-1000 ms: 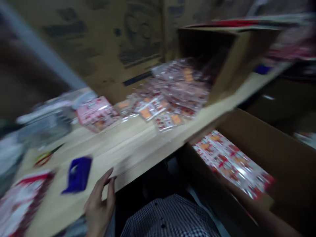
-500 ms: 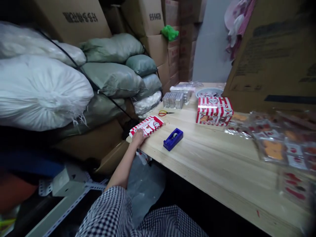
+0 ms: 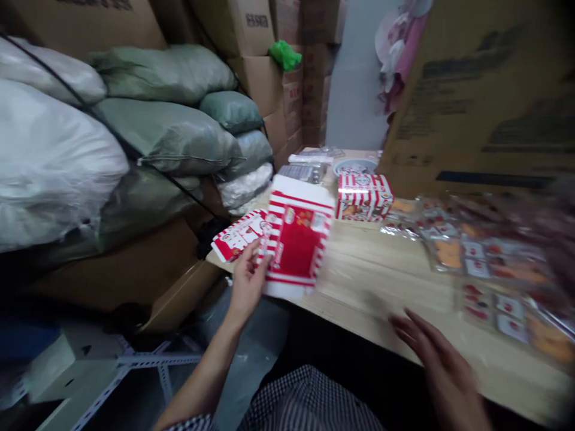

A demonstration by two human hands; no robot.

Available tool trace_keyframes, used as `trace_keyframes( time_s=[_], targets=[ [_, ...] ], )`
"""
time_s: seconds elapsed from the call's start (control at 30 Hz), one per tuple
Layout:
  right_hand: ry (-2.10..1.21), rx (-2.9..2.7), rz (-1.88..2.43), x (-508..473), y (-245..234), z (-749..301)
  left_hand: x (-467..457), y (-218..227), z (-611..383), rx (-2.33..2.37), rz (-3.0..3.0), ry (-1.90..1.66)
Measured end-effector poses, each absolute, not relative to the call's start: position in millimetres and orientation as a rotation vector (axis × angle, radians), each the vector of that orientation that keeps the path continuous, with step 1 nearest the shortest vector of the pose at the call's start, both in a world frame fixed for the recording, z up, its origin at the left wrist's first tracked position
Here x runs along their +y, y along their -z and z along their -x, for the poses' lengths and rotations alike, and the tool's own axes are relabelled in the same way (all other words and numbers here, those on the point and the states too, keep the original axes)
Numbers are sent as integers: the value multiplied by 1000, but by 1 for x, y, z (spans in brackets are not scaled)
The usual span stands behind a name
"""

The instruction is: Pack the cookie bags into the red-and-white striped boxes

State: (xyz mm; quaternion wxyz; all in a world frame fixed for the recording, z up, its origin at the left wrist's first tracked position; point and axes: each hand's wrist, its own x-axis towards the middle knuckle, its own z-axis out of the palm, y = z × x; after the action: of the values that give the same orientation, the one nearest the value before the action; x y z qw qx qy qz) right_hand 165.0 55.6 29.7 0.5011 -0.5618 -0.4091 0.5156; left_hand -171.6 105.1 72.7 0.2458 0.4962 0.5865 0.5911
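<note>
My left hand (image 3: pixel 248 276) pinches the left edge of a flattened red-and-white striped carton (image 3: pixel 296 239), raised over the table's near left part. Behind it, more flat striped cartons (image 3: pixel 238 235) lie at the table's left corner. My right hand (image 3: pixel 433 353) hovers at the table's front edge, fingers stretched out and blurred, holding nothing. Farther back stands a folded-up box (image 3: pixel 365 197) with the same red stripes. The lifted carton hides the spot where the tape dispenser and scissors were.
Clear packets (image 3: pixel 449 251) of toy-like pieces cover the right side of the wooden table (image 3: pixel 359 269). At the back are a round bowl (image 3: pixel 354 166) and grey wrapped blocks (image 3: pixel 296 173). Stuffed sacks (image 3: pixel 171 131) pile up on the left; a large cardboard box (image 3: pixel 471 120) stands on the right.
My left hand has lifted one flat carton off the stack and brought it up and rightward. My right hand has come into view. The camera has turned slightly right.
</note>
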Motion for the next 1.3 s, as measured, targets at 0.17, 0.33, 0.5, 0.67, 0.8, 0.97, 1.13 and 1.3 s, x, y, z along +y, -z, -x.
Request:
trace_keyframes(
  time_s=[0.17, 0.33, 0.5, 0.67, 0.8, 0.97, 1.13, 1.3],
  targets=[
    [-1462, -733, 1155, 74, -17, -132, 66, -40, 74, 1150, -1164, -1158],
    [-1478, -491, 1167, 60, -8, -137, 62, -24, 35, 1213, -1241, -1073],
    [-1431, -444, 1192, 53, -4, -154, 66, -24, 14, 1107, -1239, -926],
    [-1366, -523, 1220, 60, -11, -164, 64, -22, 0, 1041, -1206, -853],
    [-1383, -452, 1243, 64, -9, -165, 62, -13, -3, 1052, -1131, -860],
    [-1351, -524, 1254, 68, 2, -163, 77, -5, 5, 1017, -1042, -873],
    [-1437, -747, 1205, 64, 21, -156, 106, -17, 14, 896, -984, -1017],
    [-1603, -786, 1127, 57, 27, -167, 111, -12, 14, 877, -904, -1037]
  ],
)
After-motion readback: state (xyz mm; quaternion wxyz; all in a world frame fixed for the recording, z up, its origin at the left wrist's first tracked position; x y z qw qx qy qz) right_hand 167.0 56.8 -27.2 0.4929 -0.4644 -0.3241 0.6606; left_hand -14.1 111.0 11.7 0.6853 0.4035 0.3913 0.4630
